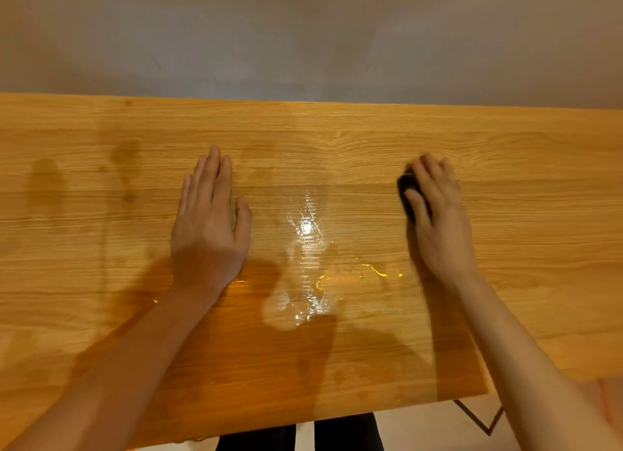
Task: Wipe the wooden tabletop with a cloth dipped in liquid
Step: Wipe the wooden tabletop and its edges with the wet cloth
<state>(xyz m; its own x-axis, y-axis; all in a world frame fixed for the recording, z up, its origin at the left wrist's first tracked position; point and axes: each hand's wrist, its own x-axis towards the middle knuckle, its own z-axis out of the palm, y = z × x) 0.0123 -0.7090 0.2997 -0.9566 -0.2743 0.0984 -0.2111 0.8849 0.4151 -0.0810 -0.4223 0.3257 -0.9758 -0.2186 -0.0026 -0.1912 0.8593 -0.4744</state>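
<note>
A wooden tabletop [101, 235] fills the view, with a wet, glossy patch [308, 248] shining in its middle. My left hand [210, 221] lies flat on the wood left of the wet patch, fingers straight and pointing away from me. My right hand [438, 214] is to the right of the patch, its fingers curled over a small dark cloth [408, 189] that it presses onto the tabletop. Only the cloth's left edge shows from under the fingers and thumb.
A grey wall [303, 36] rises behind the table's far edge. Faint darker damp marks [47, 181] show on the left of the wood. Below the near edge I see dark trousers [344, 433], pale floor and a black table leg [478, 420].
</note>
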